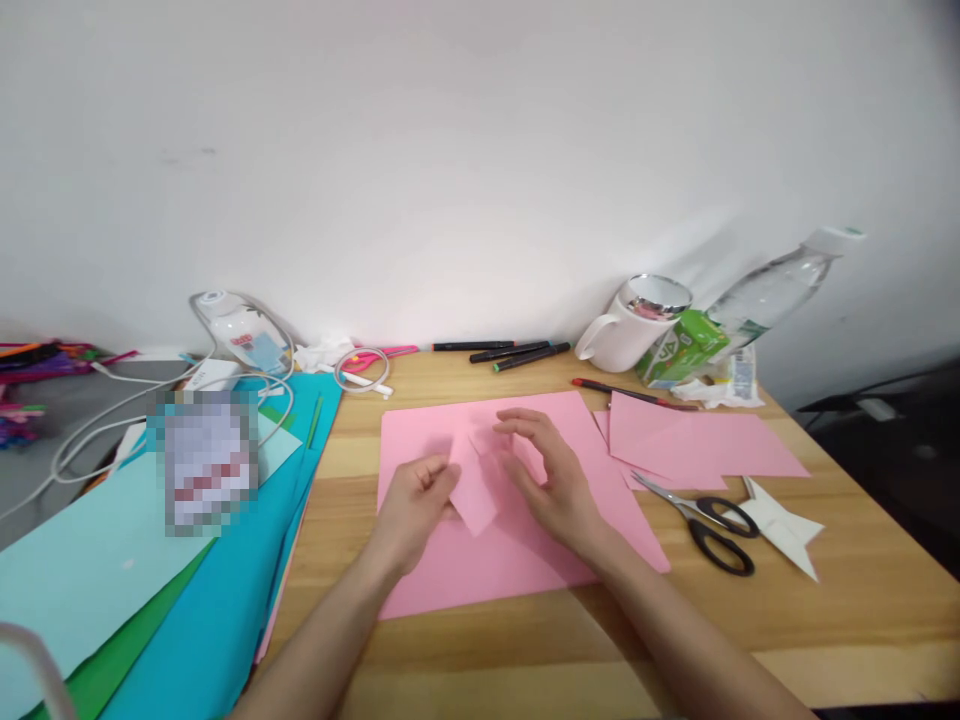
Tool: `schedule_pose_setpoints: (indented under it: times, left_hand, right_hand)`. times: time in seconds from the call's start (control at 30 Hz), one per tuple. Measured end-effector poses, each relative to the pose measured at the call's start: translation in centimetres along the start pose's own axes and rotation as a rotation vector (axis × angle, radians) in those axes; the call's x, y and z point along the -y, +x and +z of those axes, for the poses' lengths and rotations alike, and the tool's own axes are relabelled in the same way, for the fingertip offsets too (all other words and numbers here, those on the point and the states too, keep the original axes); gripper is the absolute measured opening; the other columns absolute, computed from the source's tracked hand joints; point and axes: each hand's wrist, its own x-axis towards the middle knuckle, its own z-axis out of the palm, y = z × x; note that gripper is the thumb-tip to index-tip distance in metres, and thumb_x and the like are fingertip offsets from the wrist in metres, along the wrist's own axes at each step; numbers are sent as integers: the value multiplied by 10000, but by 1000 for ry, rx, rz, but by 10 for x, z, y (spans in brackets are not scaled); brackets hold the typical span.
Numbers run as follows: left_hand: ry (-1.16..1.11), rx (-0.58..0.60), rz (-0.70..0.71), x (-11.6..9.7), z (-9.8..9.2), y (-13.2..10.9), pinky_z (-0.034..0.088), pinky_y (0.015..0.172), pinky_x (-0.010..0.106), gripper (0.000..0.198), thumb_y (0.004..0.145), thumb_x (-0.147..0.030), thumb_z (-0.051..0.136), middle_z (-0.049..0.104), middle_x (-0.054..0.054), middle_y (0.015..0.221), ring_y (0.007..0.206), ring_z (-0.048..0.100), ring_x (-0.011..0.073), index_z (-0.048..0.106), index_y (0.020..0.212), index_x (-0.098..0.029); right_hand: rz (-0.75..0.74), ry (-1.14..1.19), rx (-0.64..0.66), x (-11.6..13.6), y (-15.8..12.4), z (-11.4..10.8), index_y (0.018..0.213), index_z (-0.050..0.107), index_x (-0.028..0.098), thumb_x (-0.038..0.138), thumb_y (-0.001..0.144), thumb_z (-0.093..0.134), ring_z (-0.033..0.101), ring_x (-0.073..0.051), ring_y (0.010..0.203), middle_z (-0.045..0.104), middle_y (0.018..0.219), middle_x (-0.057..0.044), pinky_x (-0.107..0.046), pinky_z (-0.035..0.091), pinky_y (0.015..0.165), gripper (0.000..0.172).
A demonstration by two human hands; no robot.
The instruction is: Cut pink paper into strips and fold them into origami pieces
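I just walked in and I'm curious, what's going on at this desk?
A person's left hand pinches a small pink paper over a large pink sheet. The right hand is close beside it, fingers apart; I can't tell whether it touches the paper. Scissors lie to the right, beside a pointed white paper piece.

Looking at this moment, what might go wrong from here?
The small pink paper is pinched at one side by the left hand, so it may crease or slip.
It nearly matches the pink sheet beneath, so its edges could be misjudged.
The scissors lie beside the right forearm; a sideways sweep might knock them.
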Motion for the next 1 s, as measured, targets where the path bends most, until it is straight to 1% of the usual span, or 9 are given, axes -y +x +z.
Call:
schedule_pose_setpoints:
  times: [0.1, 0.2, 0.37, 0.53, 0.6, 0.67, 0.77, 0.83, 1.0]
  left_hand:
    - [-260, -87, 44, -7, 0, 2, 464, 566, 240, 180, 696, -289, 646, 606, -2, 646, 589, 554, 113, 604, 781, -136]
    - [-335, -93, 50, -14, 0, 1, 467, 549, 227, 188, 668, -251, 675, 632, 13, 634, 575, 567, 114, 624, 797, -124]
    - [-344, -40, 42, -15, 4, -3, 450, 476, 194, 125, 696, -205, 660, 596, -26, 536, 442, 500, 68, 643, 794, -130]
    - [-405, 69, 78, -12, 5, -5, 516, 742, 314, 98, 726, -159, 642, 644, -7, 640, 657, 604, 126, 656, 822, -141]
    - [-411, 110, 91, -11, 5, -5, 499, 818, 353, 32, 746, -147, 627, 626, -16, 607, 713, 615, 138, 648, 722, -145]
    - [-402, 150, 94, -10, 5, -6, 487, 855, 383, 107, 763, -146, 615, 629, -11, 619, 750, 624, 150, 634, 658, -141]
    - [-368, 188, 91, -8, 7, -6, 477, 884, 419, 98, 793, -177, 589, 684, 42, 800, 866, 628, 193, 660, 746, -129]
    - [-330, 191, 102, -7, 8, -7, 467, 904, 429, 112, 784, -191, 608, 694, 69, 903, 926, 622, 218, 670, 849, -124]
    - [-258, 125, 85, -2, 7, -6, 486, 889, 428, 236, 727, -190, 676, 708, 96, 947, 927, 640, 240, 660, 951, -115]
  right_hand:
    - [-139, -116, 81, 1, -2, -1, 982, 594, 267, 74, 741, 488, 323, -264, 1266, 374, 1335, -60, -489, 314, 1012, 327]
    - [-192, -184, 136, 2, -3, 2, 933, 632, 279, 71, 723, 543, 229, -300, 1311, 249, 1417, -24, -524, 294, 1015, 309]
    - [-184, -141, 65, 2, -3, 5, 811, 672, 270, 188, 761, 633, 305, -285, 1274, 318, 1379, -29, -496, 341, 994, 104]
    - [-117, -55, 56, -1, -3, 5, 789, 663, 253, 267, 776, 636, 312, -277, 1276, 340, 1377, -42, -470, 371, 972, 33]
    - [-47, -13, 24, -2, -3, 6, 769, 640, 231, 276, 783, 623, 349, -274, 1251, 388, 1329, -70, -451, 387, 955, 50]
    - [27, 32, -14, -1, -3, 7, 722, 611, 211, 276, 777, 625, 456, -260, 1149, 496, 1183, -90, -412, 419, 907, 86]
    - [121, 131, -36, 2, -2, 7, 680, 585, 199, 267, 763, 639, 575, -200, 864, 579, 889, -54, -339, 459, 775, 119]
    - [162, 211, -40, 4, -2, 7, 686, 585, 193, 265, 753, 651, 569, -166, 740, 575, 788, -29, -303, 460, 699, 118]
    - [219, 297, -38, 7, -3, 8, 681, 580, 177, 266, 734, 669, 527, -131, 658, 555, 714, -7, -258, 440, 605, 136]
